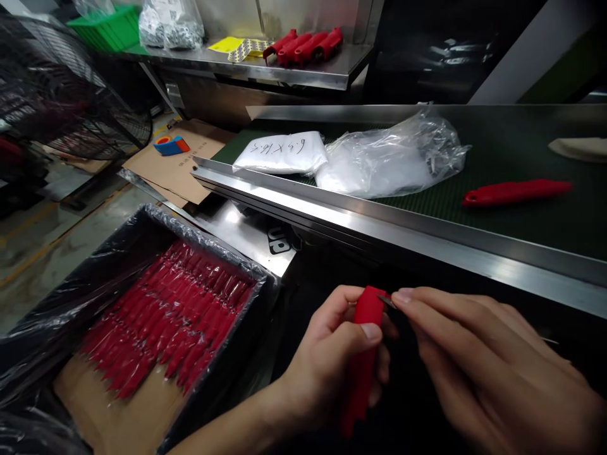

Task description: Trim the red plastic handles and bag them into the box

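Observation:
My left hand (339, 354) is closed around a long red plastic part (367, 309), its thumb pressed along the near face. The part stands nearly upright in front of me, its lower end blurred. Between thumb and fingertips, my right hand (478, 341) pinches a thin tool whose pointed metal blade (386, 301) touches or nearly touches the top edge of the part. Most of the tool is hidden in the hand. Another red plastic part (516, 192) lies on the green conveyor belt (427, 218) beyond my hands.
Left of me is a lined box (156, 218) of red parts in clear bags. On the belt lie a white pack of bags (279, 153) and a clear plastic bag (393, 158). A metal rail (379, 218) edges the belt. Red shells (303, 49) sit on the shelf; a fan (71, 82) stands left.

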### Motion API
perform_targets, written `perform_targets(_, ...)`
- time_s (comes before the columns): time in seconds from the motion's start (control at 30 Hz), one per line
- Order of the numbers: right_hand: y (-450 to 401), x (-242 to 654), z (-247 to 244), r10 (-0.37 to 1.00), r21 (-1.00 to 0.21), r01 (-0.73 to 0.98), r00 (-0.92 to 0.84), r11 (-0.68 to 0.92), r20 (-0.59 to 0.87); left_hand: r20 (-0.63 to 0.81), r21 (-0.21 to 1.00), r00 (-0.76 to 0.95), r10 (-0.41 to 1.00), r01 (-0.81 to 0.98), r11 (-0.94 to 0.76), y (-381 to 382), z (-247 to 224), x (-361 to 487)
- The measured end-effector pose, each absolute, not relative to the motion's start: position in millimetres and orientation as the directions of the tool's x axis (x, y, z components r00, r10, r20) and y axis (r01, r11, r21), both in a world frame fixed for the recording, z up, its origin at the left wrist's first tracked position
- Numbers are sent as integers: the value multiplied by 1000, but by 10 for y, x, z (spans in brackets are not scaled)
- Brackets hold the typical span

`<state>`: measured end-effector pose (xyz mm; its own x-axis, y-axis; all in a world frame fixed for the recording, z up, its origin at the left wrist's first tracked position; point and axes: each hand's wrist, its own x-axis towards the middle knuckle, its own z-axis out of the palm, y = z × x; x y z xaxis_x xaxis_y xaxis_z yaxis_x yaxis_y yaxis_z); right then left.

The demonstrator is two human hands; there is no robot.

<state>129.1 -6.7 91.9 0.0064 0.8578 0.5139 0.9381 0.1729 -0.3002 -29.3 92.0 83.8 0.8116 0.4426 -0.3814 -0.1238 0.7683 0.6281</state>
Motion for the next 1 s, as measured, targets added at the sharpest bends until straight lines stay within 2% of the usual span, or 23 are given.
perform_targets(0.17, -114, 1306, 937, 849, -290, 937, -11, 193, 529, -373, 642, 836, 402, -80, 762, 898, 822, -312)
perform_targets(0.33, -145, 1296, 969, 800, -317, 931, 49, 180, 598, -367, 650, 840, 399, -76, 756, 870, 854, -282)
perform_targets(0.63, -223, 1323, 961, 825, -287, 944, 28, 164, 565, -357, 640, 854, 378, -71, 765, 804, 856, -238)
perform_targets(0.8, -303, 1339, 986, 822, -283, 945, 29, 163, 568, -401, 593, 831, 385, -84, 801, 773, 898, -191)
perform_targets(1.0, -339, 1303, 983, 812, -252, 951, 0, 181, 584, -432, 598, 816, 383, -58, 799, 758, 949, -147)
